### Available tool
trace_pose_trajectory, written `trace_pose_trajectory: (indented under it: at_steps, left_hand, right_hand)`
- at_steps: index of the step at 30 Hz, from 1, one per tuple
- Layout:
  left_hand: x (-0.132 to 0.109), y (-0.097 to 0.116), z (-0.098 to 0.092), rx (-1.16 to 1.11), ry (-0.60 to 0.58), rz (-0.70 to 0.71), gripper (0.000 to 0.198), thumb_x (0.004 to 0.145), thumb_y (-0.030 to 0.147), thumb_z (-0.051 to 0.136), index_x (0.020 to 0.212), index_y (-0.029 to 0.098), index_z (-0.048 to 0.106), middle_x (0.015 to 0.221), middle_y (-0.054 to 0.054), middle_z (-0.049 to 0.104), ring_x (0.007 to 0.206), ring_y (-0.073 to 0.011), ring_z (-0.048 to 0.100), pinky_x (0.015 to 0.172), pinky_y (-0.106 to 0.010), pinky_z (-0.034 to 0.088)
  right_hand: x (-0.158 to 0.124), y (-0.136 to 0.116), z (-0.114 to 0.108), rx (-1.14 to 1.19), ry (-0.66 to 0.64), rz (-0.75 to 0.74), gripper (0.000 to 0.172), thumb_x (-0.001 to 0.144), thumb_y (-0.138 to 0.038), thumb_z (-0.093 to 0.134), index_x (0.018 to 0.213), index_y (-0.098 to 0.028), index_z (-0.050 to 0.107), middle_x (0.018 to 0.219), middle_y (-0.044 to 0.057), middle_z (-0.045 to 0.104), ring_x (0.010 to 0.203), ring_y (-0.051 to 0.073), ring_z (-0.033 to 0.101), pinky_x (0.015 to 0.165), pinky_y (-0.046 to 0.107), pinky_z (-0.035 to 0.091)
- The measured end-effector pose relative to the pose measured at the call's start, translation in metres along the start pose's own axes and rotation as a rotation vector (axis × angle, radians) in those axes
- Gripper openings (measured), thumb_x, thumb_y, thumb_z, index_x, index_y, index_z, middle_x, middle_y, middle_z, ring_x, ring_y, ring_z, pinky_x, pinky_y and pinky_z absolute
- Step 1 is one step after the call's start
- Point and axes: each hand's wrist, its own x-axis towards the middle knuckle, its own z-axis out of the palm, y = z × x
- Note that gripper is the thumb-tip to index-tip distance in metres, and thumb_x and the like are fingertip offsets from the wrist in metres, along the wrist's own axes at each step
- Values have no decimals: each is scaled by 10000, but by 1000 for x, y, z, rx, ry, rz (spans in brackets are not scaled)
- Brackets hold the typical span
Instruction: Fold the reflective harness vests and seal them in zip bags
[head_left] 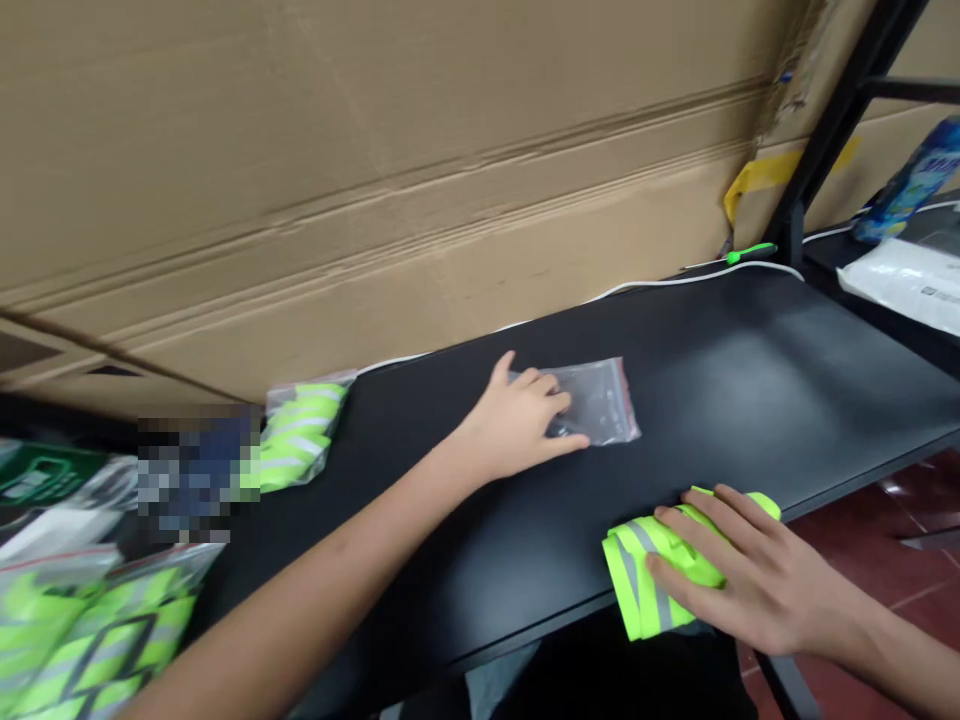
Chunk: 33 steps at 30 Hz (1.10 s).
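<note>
My left hand (525, 420) reaches over the black table, its thumb and fingers apart, touching the near end of a clear zip-lock plastic bag (592, 395). The bag lies flat, its reddish seal strip pointing right. At the table's front edge, my right hand (750, 575) grips a folded neon-yellow reflective vest (652, 575) with grey stripes. Its fingers lie across the top of the bundle, which partly overhangs the edge. The underside of the vest and what touches it there are hidden.
Bagged neon vests lie at the left: one bag (304, 430) by the cardboard wall (450, 250), others (112, 640) nearer. A white cable (652, 283) and green-handled tool (750, 254) are along the back. At right are a black post (817, 150), white packet (907, 280) and blue bottle (911, 185).
</note>
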Motion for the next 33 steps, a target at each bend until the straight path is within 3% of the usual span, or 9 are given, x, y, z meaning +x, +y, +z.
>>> trace_pose_trajectory:
  at_steps: [4,7,9,11,15,20,24,28,33]
  left_hand:
    - [-69,-2,-15,54,-58,-144,646,806,800,537,818,176,706,1046,-154,687,1115,-385,604,1096,-653,306]
    - [-85,3,-11,-41,-54,-169,993,648,908,579,1233,107,632,1358,-234,578,1303,-428,500,1135,-600,310]
    - [-86,4,-2,-122,-89,-125,1289,560,927,623,1504,83,380,1536,-257,423,1438,-438,363,1194,-603,216]
    - [-84,3,7,-173,-116,-115,1436,527,919,650,1595,93,162,1611,-260,305,1498,-442,258,1219,-622,117]
    - [-84,-3,17,-242,-84,-202,1397,589,849,679,1610,120,64,1586,-272,338,1474,-450,308,1204,-650,136]
    - [-93,-3,15,-274,7,-197,1194,700,676,713,1599,167,114,1514,-219,451,1385,-400,445,1183,-604,252]
    - [-101,-2,12,-313,113,-174,1102,752,570,709,1594,210,96,1501,-187,470,1369,-387,462,1157,-601,304]
    - [-108,-2,11,-305,173,-170,1161,721,578,743,1588,186,77,1541,-211,419,1388,-402,438,1166,-613,297]
    - [-111,2,8,-265,237,-128,1145,725,547,730,1580,158,75,1505,-199,470,1380,-378,462,1205,-596,243]
  right_hand:
    - [-2,6,-2,34,17,-52,348,948,-156,478,1232,-230,664,1115,103,756,994,333,701,846,498,529]
    - [1,12,-2,73,33,-38,372,976,-125,403,1222,-230,662,1103,91,759,984,295,705,817,452,556]
    - [5,16,-2,103,33,-9,366,988,-109,390,1210,-227,657,1095,90,759,964,266,710,778,406,574]
    - [9,20,-1,145,29,30,320,1012,-147,405,1214,-215,644,1089,102,757,951,251,716,745,374,585]
    - [19,28,3,349,16,227,310,1026,-351,502,1271,-204,621,1111,111,754,931,220,742,727,314,599]
    - [46,43,8,701,-33,849,405,871,-492,711,1152,-200,704,923,53,783,767,220,746,698,303,611]
    - [80,52,10,1283,-164,1179,488,796,-528,768,1120,-170,696,851,64,761,672,228,735,592,334,624]
    - [111,47,15,1603,-419,1252,524,767,-526,801,1141,-176,693,762,45,735,560,177,696,508,289,604]
    - [144,40,19,1695,-775,1096,440,764,-528,801,1018,-178,720,726,32,726,517,143,669,478,240,583]
